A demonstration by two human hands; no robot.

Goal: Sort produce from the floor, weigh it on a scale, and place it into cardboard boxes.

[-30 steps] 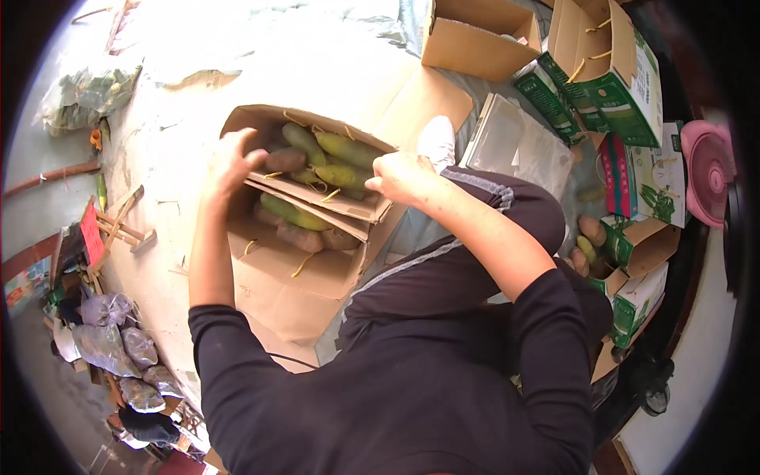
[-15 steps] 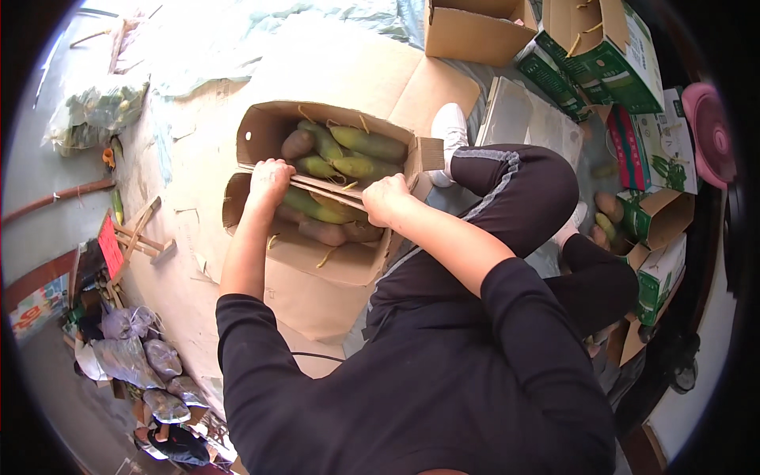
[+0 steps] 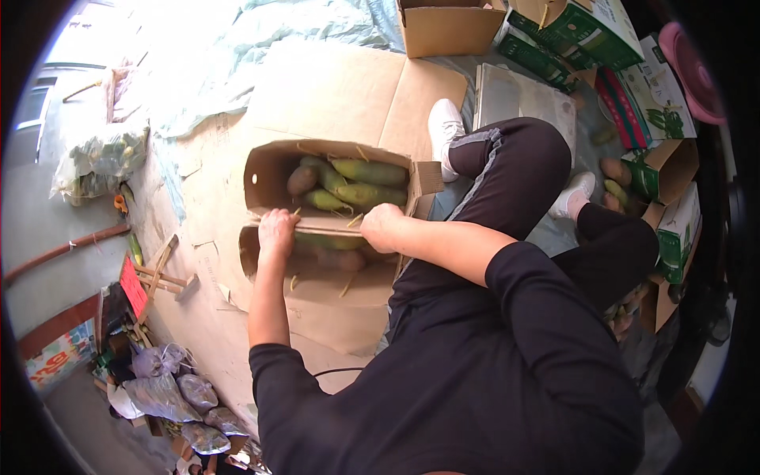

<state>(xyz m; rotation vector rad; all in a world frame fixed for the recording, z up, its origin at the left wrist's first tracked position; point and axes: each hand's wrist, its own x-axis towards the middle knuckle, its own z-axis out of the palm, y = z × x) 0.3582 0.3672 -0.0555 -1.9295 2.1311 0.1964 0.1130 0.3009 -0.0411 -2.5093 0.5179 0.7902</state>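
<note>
Two open cardboard boxes stand against each other in front of me. The far box (image 3: pixel 267 176) holds several long green vegetables (image 3: pixel 370 172) that look like green radishes, with a brownish one (image 3: pixel 302 180) at their left. In the near box (image 3: pixel 340 294), more vegetables (image 3: pixel 336 260) lie partly in shadow and behind the box walls. My left hand (image 3: pixel 277 232) is closed over the walls where the boxes meet, toward their left end. Farther right along that edge, my right hand (image 3: pixel 381 228) grips the same walls. Yellow cord handles (image 3: pixel 346 285) stick out of the cardboard.
Flattened cardboard (image 3: pixel 321 87) lies under and beyond the boxes. My bent leg (image 3: pixel 514 162) is close on the right. Green printed cartons (image 3: pixel 673 241) and a pink basin (image 3: pixel 693 75) stand at the right. Filled plastic bags (image 3: pixel 162 392) and a wooden stand (image 3: pixel 162 273) are on the left.
My view has turned, so the boxes sit lower in it. Both hands still hold the adjoining walls, which now run more level; less of the near box's contents shows.
</note>
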